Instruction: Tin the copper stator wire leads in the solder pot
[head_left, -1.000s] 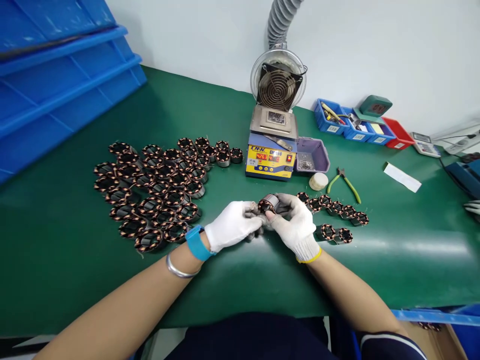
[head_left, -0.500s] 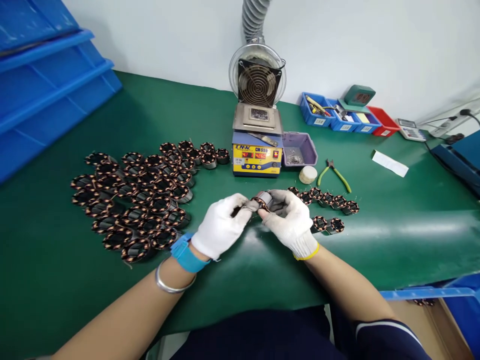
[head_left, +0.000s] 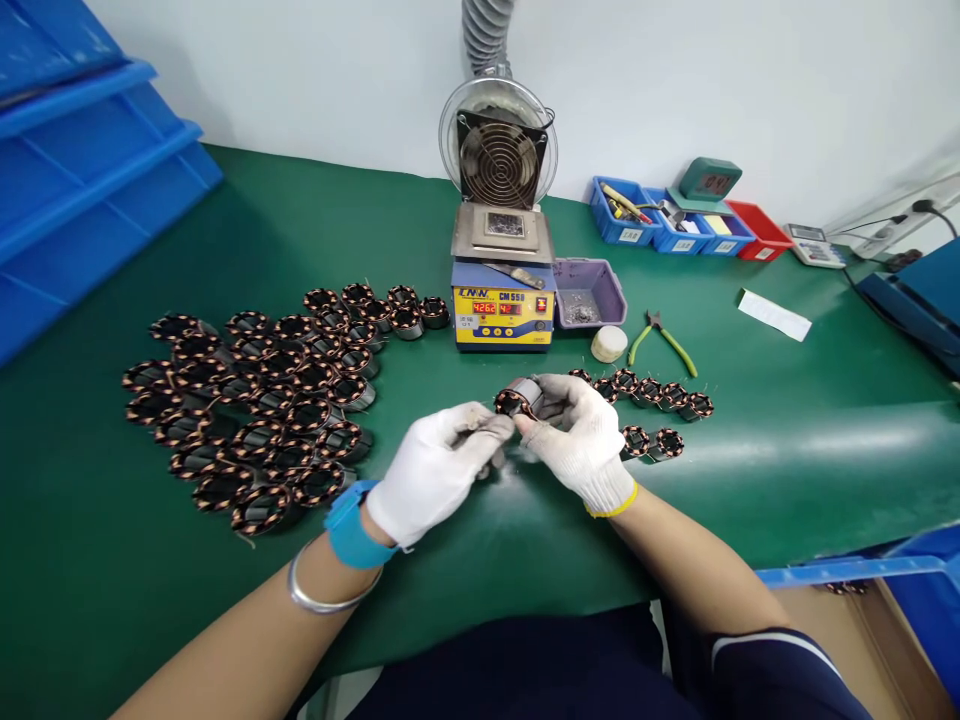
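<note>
Both my hands wear white gloves and meet over the green mat in front of me. My right hand [head_left: 576,440] grips a copper-wound stator [head_left: 517,399], its open end turned left. The fingers of my left hand [head_left: 435,468] are pinched together right at the stator's rim, touching it; what they pinch is too small to see. A large pile of similar stators [head_left: 262,400] lies to the left. A short row of stators [head_left: 652,405] lies just right of my right hand.
A yellow and blue solder pot [head_left: 502,300] with a fan [head_left: 499,160] behind it stands straight ahead, a purple tray [head_left: 589,295] beside it. Green-handled cutters [head_left: 664,340] and a white round puck [head_left: 608,343] lie nearby. Small blue and red bins [head_left: 675,225] line the wall. Blue crates [head_left: 82,170] stand at left.
The view has shifted, so everything sits further left and lower. My hands stay together on the stator, the left fingers now pinched at its rim.
</note>
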